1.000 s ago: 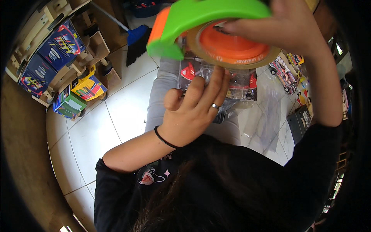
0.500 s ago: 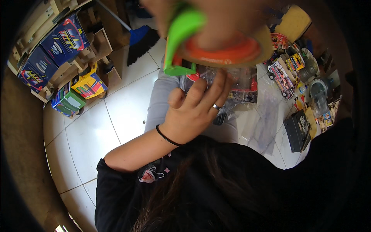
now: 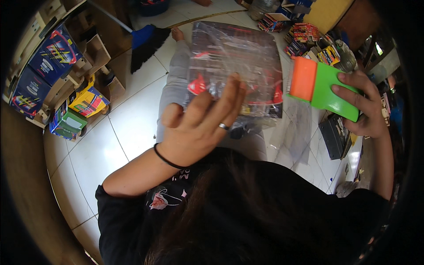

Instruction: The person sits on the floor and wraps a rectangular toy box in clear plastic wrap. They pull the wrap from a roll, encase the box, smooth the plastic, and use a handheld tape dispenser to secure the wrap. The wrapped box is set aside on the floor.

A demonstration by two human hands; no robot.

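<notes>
Nearest us, our left hand (image 3: 201, 126) lies flat, fingers spread, pressing the near edge of a clear plastic-wrapped package (image 3: 236, 66) that rests along our grey-trousered legs (image 3: 176, 84); a ring and a black wrist band show. Out to the right, our right hand (image 3: 364, 106) is closed around a green tape dispenser (image 3: 324, 86) with an orange end, held in the air just beside the package's right edge, not touching it as far as we can tell. Risk as we judge it: the wrap looks slick and the package sits on sloping legs, so if the flat palm eases it may slide to the white tile floor (image 3: 123, 128). Farther off, a blue broom (image 3: 143, 42) lies on the tiles, coloured boxes (image 3: 70, 112) crowd the left shelf, and small packets (image 3: 309, 35) pile up beyond.
</notes>
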